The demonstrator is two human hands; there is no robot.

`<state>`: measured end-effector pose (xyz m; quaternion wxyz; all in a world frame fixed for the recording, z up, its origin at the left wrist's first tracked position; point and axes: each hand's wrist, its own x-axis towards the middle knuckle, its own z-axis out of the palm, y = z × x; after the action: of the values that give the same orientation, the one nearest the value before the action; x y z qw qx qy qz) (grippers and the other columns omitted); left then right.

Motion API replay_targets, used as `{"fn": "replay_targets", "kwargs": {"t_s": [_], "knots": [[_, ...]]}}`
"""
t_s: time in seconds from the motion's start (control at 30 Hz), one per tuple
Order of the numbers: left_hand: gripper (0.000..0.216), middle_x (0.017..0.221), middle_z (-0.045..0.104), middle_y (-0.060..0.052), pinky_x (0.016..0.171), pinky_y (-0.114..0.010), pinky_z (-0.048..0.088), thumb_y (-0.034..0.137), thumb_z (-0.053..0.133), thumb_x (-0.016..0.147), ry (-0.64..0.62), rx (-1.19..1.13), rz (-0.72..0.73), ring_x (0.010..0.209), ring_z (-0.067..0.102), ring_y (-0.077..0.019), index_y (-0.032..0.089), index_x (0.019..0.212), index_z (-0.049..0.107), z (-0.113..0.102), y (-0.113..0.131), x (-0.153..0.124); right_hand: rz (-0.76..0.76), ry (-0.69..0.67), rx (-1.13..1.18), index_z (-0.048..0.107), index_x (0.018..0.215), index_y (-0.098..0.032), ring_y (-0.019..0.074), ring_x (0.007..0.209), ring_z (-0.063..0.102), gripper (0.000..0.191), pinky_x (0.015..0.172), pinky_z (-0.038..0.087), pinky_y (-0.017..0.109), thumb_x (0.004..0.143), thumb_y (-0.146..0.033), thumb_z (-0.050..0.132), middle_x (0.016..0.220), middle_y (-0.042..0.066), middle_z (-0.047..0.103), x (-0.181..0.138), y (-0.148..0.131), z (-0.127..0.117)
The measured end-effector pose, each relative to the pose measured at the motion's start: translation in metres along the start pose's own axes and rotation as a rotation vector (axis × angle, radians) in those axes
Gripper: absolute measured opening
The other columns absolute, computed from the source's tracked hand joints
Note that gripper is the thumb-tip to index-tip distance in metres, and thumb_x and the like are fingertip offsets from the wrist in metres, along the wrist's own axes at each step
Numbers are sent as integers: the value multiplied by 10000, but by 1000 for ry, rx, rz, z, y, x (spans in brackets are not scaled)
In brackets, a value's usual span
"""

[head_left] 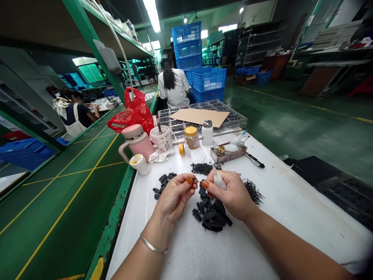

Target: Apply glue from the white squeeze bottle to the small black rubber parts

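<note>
Two bare hands over a white tabletop (pixel 291 190), fingertips almost meeting. Left hand (pixel 176 196): thumb and fingers pinched together on a small dark part (pixel 194 179), held above the table, just left of the right thumb. Right hand (pixel 234 194): clamped round a white squeeze bottle (pixel 219 181), nozzle up.

Edges: table's left side runs along a green conveyor (pixel 75 202); right side drops to the green floor (pixel 256 112). Widest stretch of white surface lies right of the pin heap and along the right forearm; another strip between the large pile and the near edge. Far end bounded by one compartment tray (pixel 241 123), one cardboard sheet (pixel 199 116) on it.

Writing: small tub (pixel 140 165) has a printed yellow lid, too small to read; patterned cup (pixel 162 140) likewise.

Counts: four dark heaps: large black pile (pixel 214 216) under the hands, smaller black pile (pixel 164 182) to the left, tiny pieces (pixel 201 168) beyond, thin pins (pixel 254 192) right. One pink mug (pixel 140 144), one yellow-lidded jar (pixel 191 139), one metal-capped bottle (pixel 207 134). Blue crates (pixel 208 79): at least five. Co-workers: two, beyond the table
</note>
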<state>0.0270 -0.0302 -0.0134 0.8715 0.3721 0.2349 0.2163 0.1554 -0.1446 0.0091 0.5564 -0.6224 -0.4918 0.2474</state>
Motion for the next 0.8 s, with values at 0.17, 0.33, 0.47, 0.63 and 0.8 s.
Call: {"fn": "replay_targets", "kwargs": {"t_s": [0.17,0.33,0.47,0.63,0.8], "knots": [[198,727,638,-25,585,-125,512,166,800,644,-34,-8,-3,645,605,-70,117,801,691,-1,-1,0,-65,23,-134,542,600,-166,106,496,432,290,485,331,238,829,-344,565,526,-14,513,-1,-1,0],[189,715,628,-21,579,-135,501,170,800,646,-33,4,-11,633,593,-70,126,793,690,-1,-2,0,-85,25,-186,524,587,-171,102,488,398,309,472,305,234,833,-355,553,511,-24,463,0,-1,1],[181,728,636,-20,581,-145,502,173,801,643,-38,5,-11,648,599,-77,132,781,692,-1,-2,0,-96,22,-208,516,584,-173,99,486,383,309,468,297,230,835,-350,550,508,-30,433,0,-1,2],[173,723,640,-21,579,-151,507,176,803,643,-42,-2,-14,639,600,-77,128,771,696,1,-2,-1,-109,17,-223,506,578,-172,94,486,375,307,470,295,230,836,-332,551,510,-34,422,-1,0,3],[159,720,639,-20,572,-147,506,173,796,653,-54,-1,-8,628,594,-70,123,769,700,0,-1,-1,-103,16,-216,517,589,-170,96,495,380,296,483,302,231,839,-325,552,515,-34,437,-1,1,3]]}}
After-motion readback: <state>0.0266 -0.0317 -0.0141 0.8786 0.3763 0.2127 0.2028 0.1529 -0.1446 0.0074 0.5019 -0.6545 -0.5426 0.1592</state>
